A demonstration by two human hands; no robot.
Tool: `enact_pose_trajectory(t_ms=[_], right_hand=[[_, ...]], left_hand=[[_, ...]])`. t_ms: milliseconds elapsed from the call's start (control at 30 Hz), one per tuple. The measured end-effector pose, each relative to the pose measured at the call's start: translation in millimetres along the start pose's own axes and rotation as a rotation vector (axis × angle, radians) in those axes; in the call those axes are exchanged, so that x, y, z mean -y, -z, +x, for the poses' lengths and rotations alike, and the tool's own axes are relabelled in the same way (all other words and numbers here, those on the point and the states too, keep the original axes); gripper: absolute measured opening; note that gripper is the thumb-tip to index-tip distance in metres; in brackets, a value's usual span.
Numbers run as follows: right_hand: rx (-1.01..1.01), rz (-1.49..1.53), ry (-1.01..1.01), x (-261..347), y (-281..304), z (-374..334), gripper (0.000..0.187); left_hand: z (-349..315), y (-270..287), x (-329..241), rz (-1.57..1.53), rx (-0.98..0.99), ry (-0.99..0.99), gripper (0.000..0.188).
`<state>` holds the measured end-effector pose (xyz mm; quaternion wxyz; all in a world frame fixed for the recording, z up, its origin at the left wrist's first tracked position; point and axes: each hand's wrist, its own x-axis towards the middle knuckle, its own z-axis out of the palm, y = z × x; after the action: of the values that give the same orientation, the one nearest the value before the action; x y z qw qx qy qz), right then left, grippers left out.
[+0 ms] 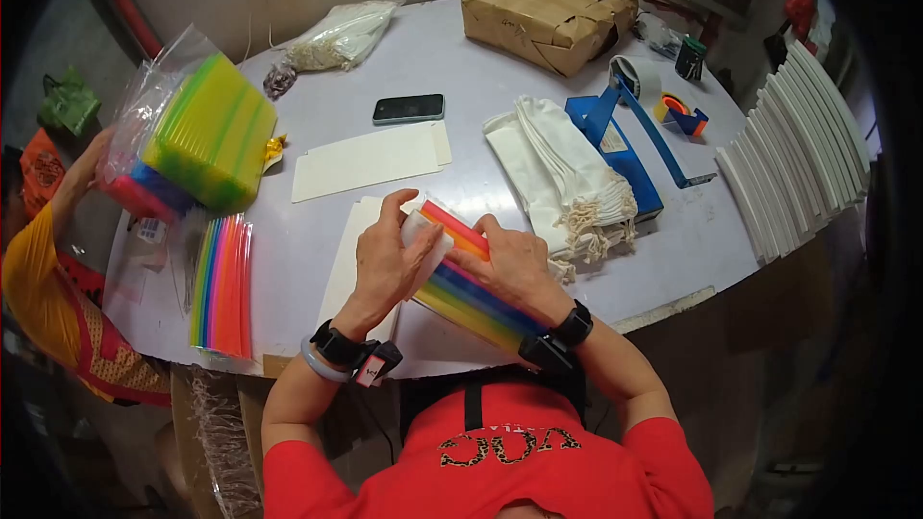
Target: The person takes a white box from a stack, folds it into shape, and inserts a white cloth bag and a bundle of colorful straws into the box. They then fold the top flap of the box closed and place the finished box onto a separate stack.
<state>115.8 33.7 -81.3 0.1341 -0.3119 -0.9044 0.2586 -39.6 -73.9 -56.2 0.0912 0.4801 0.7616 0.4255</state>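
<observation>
Near the front edge of the table, both my hands hold a long pack of rainbow-coloured strips (481, 303) with a glossy clear wrapping. Its red and orange end tilts up between my hands. My left hand (383, 259) is closed at the upper end, its fingers around a white folded piece (428, 245) that lies against the pack. Further down, my right hand (514, 264) grips the pack's right side, thumb near the red strip. Under my left wrist lies a pale flat card sleeve (348, 269). White drawstring pouches (558, 168) are stacked beyond my right hand.
At left, a co-worker's hand (91, 163) touches a clear bag of green-yellow bundles (207, 130). A second rainbow pack (223, 284) lies nearby. Beyond are a phone (409, 109), a brown parcel (548, 14), a blue sealing tool (615, 149) and stacked white boxes (798, 149).
</observation>
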Motion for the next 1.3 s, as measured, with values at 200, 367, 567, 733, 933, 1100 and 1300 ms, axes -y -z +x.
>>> enact_pose_trajectory(t_ms=[200, 367, 567, 733, 933, 1100, 1300], right_hand=[[0.016, -0.075, 0.029, 5, -12, 1, 0.064], [-0.168, -0.004, 0.096, 10, -31, 3, 0.061], [-0.069, 0.038, 0.026, 14, -30, 11, 0.065], [0.123, 0.055, 0.005, 12, -28, 12, 0.056], [0.011, -0.062, 0.064, -5, 7, 15, 0.05], [-0.127, -0.247, 0.136, -1, 53, 32, 0.049], [-0.175, -0.303, 0.157, -1, 76, 58, 0.05]], left_hand=[[10, 13, 25, -0.451, 0.33, 0.256, 0.038], [7, 4, 39, -0.485, 0.331, 0.157, 0.034], [7, 6, 45, -0.432, 0.309, 0.161, 0.031], [3, 9, 53, -0.473, 0.343, 0.265, 0.041], [-18, 35, 95, -0.126, -0.024, 0.188, 0.067], [-72, 16, 85, 0.557, 0.103, 0.164, 0.09], [-69, 20, 91, 0.513, 0.158, 0.133, 0.097]])
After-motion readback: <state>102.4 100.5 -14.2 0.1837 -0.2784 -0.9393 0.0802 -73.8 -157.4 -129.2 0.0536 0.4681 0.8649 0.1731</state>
